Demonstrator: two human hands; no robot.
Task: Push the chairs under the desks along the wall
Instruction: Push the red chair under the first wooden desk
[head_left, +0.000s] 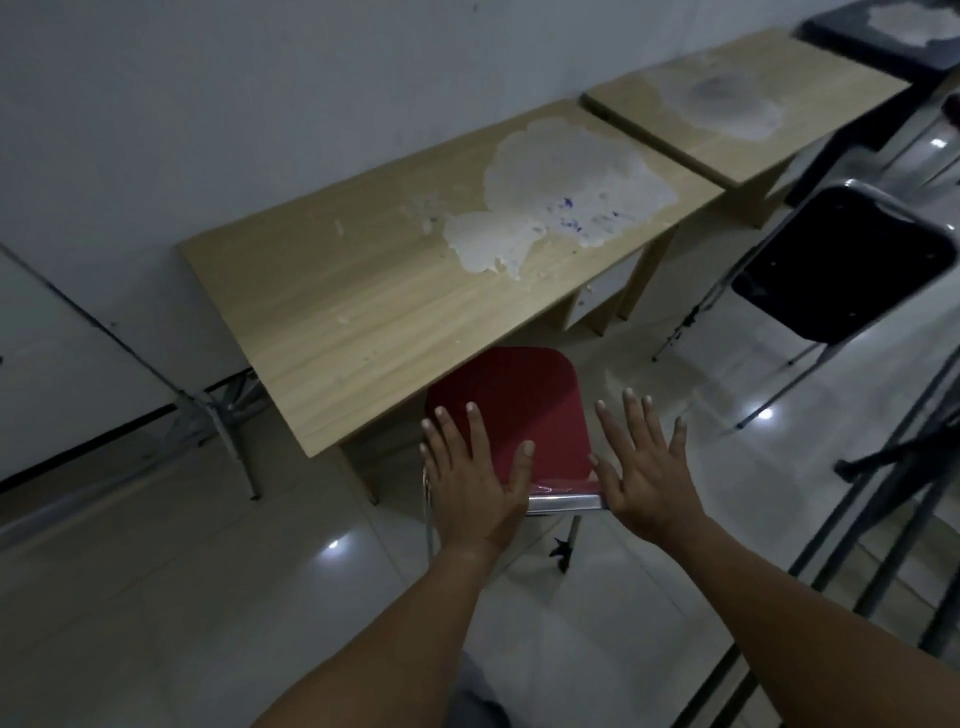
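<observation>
A red chair (519, 400) with a chrome frame stands at the near edge of a wooden desk (363, 306) against the wall, its front part tucked beneath the desktop. My left hand (470, 467) lies flat, fingers spread, on the left side of the chair's top edge. My right hand (644, 467) is spread open at the chair's right corner, touching the chrome bar. A second wooden desk (810, 88) stands further along the wall to the right. A black chair (836, 260) stands out on the floor in front of that second desk.
A dark desk (852, 36) sits at the far right end of the row. Dark metal frames (904, 467) cross the floor on the right. A folded table with metal legs (218, 415) leans by the wall on the left. The tiled floor is glossy.
</observation>
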